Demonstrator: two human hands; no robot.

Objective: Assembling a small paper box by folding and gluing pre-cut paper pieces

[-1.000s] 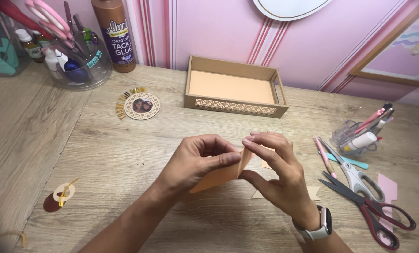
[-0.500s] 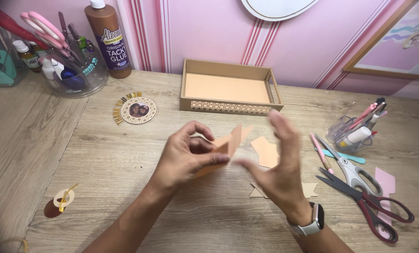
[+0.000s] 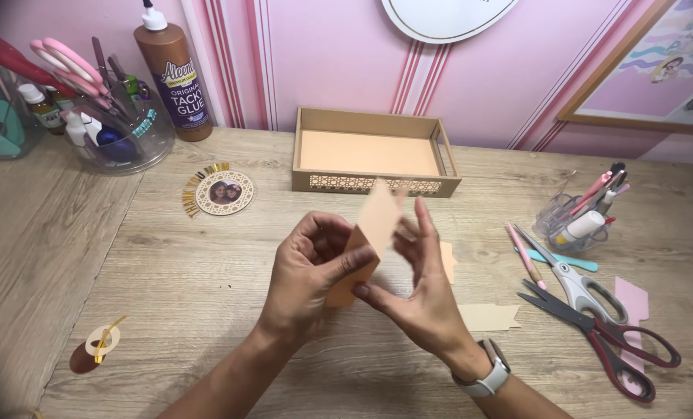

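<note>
Above the middle of the wooden table, both my hands hold a folded peach-coloured card piece. My left hand pinches its lower left part with thumb and fingers. My right hand supports it from below and behind, fingers spread upward; a watch sits on that wrist. The card stands tilted, its top edge pointing up towards the shallow cardboard tray behind it. Another peach card piece shows partly behind my right hand.
A tan cut card strip lies right of my hands. Two pairs of scissors, a pink pen and a clear pen holder are at the right. A glue bottle, a tool bowl, a round photo ornament and a small brown-and-white tag are at the left.
The card piece has been turned from lying low between my hands to standing up tilted. My right hand has shifted beneath and behind it, fingers opened upward.
</note>
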